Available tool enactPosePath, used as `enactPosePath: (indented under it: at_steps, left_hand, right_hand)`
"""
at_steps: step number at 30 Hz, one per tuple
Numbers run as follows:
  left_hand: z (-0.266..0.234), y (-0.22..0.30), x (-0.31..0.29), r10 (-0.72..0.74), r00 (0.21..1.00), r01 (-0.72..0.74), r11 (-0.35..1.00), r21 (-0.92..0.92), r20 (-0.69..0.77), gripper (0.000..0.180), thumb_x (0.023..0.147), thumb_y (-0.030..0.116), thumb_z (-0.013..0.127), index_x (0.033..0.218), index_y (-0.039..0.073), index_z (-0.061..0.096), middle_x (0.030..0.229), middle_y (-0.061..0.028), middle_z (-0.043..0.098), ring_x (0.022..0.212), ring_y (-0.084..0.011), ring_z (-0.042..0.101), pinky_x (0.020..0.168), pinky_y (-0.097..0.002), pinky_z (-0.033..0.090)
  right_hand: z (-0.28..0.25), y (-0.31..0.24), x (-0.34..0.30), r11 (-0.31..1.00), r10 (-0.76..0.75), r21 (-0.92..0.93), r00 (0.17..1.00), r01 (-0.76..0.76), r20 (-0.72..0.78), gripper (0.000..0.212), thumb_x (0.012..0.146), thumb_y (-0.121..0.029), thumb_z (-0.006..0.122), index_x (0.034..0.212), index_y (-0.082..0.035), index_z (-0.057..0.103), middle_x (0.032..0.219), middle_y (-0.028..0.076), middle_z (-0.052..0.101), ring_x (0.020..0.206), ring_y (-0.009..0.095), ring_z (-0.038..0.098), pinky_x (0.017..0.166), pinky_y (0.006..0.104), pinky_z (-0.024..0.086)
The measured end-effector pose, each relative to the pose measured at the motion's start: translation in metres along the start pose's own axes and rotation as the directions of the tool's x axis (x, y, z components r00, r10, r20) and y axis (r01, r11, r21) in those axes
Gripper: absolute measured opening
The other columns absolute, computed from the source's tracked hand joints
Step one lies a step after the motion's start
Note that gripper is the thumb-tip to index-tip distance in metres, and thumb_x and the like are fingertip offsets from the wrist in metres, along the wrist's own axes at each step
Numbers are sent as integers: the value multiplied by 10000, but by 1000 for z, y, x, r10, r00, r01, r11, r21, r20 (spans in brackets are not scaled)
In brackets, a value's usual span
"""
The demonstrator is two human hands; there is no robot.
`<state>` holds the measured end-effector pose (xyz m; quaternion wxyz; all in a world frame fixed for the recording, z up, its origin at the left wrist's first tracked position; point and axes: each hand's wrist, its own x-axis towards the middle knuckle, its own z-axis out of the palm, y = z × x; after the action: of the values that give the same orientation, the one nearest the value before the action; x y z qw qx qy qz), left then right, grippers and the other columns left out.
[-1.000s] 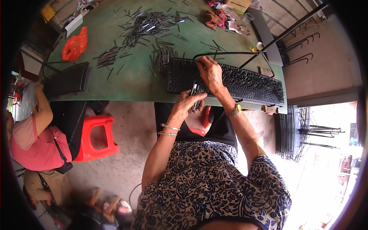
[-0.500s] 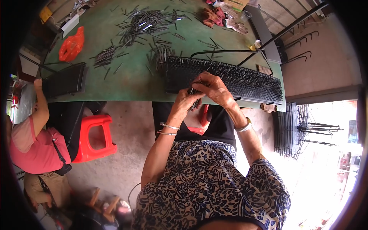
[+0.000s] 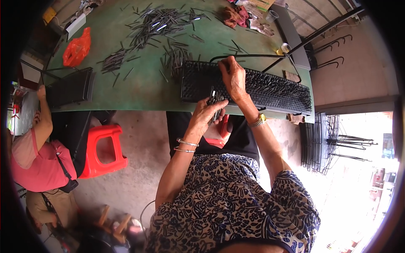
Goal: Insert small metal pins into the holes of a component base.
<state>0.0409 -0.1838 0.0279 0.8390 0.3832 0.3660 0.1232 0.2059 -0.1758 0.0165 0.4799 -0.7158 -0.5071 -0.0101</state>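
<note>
A long black perforated rack (image 3: 198,80) lies along the near edge of the green table (image 3: 109,90). Thin dark sticks stand in many of its holes, most thickly toward the right. My left hand (image 3: 207,113), below the rack's front edge, is closed around a bundle of dark sticks (image 3: 216,96). Over the rack's back left part is my right hand (image 3: 233,78), its fingers pinched together; whatever lies between them is too small to make out. Behind the rack, more loose dark sticks (image 3: 158,26) are heaped and scattered on the table.
A black metal frame bar (image 3: 320,31) rises from behind the rack to the upper right. Crumpled cloths (image 3: 236,17) and a cup (image 3: 282,49) lie farther back. At left are a red bag (image 3: 77,47), a red stool (image 3: 103,152) and a seated person (image 3: 44,162) beside another black rack (image 3: 71,86).
My right hand has moved from beside my left hand up and forward over the rack. The left hand stays nearly in place, and its bundle now shows more fully.
</note>
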Motion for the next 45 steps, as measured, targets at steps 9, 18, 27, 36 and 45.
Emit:
enactPosePath:
  at_steps: [9,18,27,36,45]
  left_hand:
    - [1,-2,-3,39,999,-39,999,-22,26,209,780,188,751,834,62,593,616,-20,581,476,-109,546,382,-225,368]
    - [-2,-9,2,121,992,-123,987,107,27,202,789,212,746,813,94,583,626,11,559,502,-82,524,404,-226,340]
    - [1,-6,-1,70,992,-65,997,-47,107,144,811,169,718,840,75,614,654,2,565,559,-84,534,433,-238,363]
    - [-4,-7,4,53,989,0,932,-362,138,244,841,151,689,1050,36,637,769,-38,633,665,-130,597,521,-262,458]
    - [-8,-11,0,100,993,-75,938,-338,57,232,844,171,688,1031,39,648,778,-48,652,694,-138,620,527,-262,446]
  right_hand:
    - [0,-8,-5,934,-147,-317,985,167,88,173,851,-233,656,923,-77,640,843,145,596,780,339,611,667,410,480]
    - [-52,-44,-18,969,94,134,817,-205,569,202,837,-179,686,926,1,666,775,85,587,744,145,570,673,296,453]
    - [-32,-11,-4,996,66,-53,998,-67,-15,137,884,-120,607,961,-7,603,702,91,636,588,147,593,564,278,474]
    - [-8,1,-8,995,-19,-96,999,23,47,83,844,-118,628,903,-62,610,834,165,621,779,351,619,674,418,501]
    - [-47,-23,-5,997,74,4,935,-80,346,240,841,-204,681,997,-21,669,816,114,619,743,204,567,682,348,467]
